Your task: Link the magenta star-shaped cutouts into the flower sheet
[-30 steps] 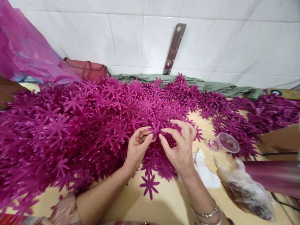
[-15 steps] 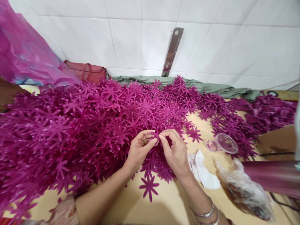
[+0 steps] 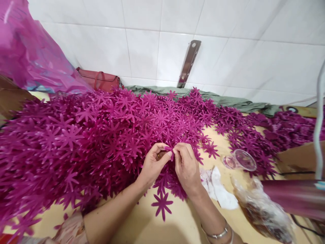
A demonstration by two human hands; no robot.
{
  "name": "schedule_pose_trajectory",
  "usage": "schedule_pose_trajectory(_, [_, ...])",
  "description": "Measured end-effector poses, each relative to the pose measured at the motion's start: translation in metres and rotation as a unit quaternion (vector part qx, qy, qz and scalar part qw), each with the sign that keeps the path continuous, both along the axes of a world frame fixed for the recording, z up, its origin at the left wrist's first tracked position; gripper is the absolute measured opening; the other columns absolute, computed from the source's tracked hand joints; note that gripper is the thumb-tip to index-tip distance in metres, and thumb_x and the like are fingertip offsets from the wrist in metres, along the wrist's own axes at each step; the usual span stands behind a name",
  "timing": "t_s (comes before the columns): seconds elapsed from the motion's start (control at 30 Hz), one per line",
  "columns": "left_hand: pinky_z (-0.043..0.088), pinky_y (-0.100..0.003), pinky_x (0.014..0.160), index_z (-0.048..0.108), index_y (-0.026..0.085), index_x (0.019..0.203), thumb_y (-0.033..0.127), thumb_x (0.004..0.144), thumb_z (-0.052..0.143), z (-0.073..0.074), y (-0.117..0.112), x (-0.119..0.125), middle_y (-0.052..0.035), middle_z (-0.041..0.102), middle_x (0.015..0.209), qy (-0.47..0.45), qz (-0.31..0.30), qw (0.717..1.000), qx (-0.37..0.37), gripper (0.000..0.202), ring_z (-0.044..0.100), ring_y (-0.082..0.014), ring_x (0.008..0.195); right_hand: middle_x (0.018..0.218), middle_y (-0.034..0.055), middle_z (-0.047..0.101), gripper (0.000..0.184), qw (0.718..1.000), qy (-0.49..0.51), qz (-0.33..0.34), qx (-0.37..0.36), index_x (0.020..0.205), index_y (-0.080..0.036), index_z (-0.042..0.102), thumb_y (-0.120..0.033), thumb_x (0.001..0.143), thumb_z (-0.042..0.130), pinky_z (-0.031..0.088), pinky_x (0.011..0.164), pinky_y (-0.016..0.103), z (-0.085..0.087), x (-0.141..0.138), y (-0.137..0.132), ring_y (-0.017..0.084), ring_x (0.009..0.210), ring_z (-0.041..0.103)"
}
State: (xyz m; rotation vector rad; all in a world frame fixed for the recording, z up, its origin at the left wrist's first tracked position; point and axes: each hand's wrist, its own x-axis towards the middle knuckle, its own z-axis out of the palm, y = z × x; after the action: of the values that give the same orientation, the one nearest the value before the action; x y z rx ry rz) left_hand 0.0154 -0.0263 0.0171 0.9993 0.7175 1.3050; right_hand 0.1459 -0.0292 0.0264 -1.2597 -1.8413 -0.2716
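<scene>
- a magenta flower piece was pinched between both hands, above the near side of the big heap of like pieces, right of the heap's middle.
- the left hand had its fingers narrowed, thumb and forefinger nipping the piece.
- the right hand had its fingers bunched, their tips closed on the piece's right side.
- one petal lay along the left forefinger, pointing toward the heap's left end; another pointed down toward the heap's near edge. fingers hid the rest, so the long axis could not be told.
- a loose star lay flat on the desk, just in front of the heap, one petal pointing straight away from it.
- right of the heap were a clear cup tipped on its side, a crumpled white tissue and a see-through bag with dark contents.
- behind the heap were a red handbag and a green cloth.
</scene>
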Motion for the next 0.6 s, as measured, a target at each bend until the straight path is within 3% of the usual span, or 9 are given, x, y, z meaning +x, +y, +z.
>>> schedule_pose_trajectory(0.17, [0.055,-0.022,0.085,0.063,0.016,0.109,0.035,0.091,0.069,-0.003,-0.002,0.001,-0.004,0.06,0.104,-0.005,-0.015,1.0,-0.026,0.026,0.057,-0.0112,0.096,0.104,0.0008,0.055,0.018,0.998,-0.044,-0.011,0.033,0.094,-0.007,0.063,-0.016,0.093,0.048,0.032,0.1,0.008,-0.002,-0.001,0.0,-0.007,0.108,0.041])
schedule_pose_trajectory(0.37, [0.053,-0.024,0.084,0.059,0.016,0.097,0.038,0.088,0.073,-0.01,-0.001,0.001,-0.0014,0.059,0.093,-0.047,0.009,0.997,-0.059,0.028,0.057,-0.0103,0.088,0.098,-0.0017,0.056,0.015,0.998,-0.058,0.017,0.009,0.089,-0.01,0.066,-0.017,0.091,0.053,0.027,0.095,0.013,-0.003,-0.002,-0.001,-0.006,0.101,0.041])
schedule_pose_trajectory(0.6, [0.044,-0.018,0.077,0.065,0.015,0.098,0.033,0.089,0.073,-0.011,0.001,0.002,-0.0002,0.058,0.086,-0.001,0.044,0.999,-0.023,0.023,0.051,-0.0068,0.079,0.104,-0.0032,0.057,0.019,1.0,0.011,-0.022,-0.012,0.091,-0.01,0.067,-0.02,0.093,0.05,0.029,0.099,0.011,-0.003,-0.005,0.0,-0.006,0.106,0.041])
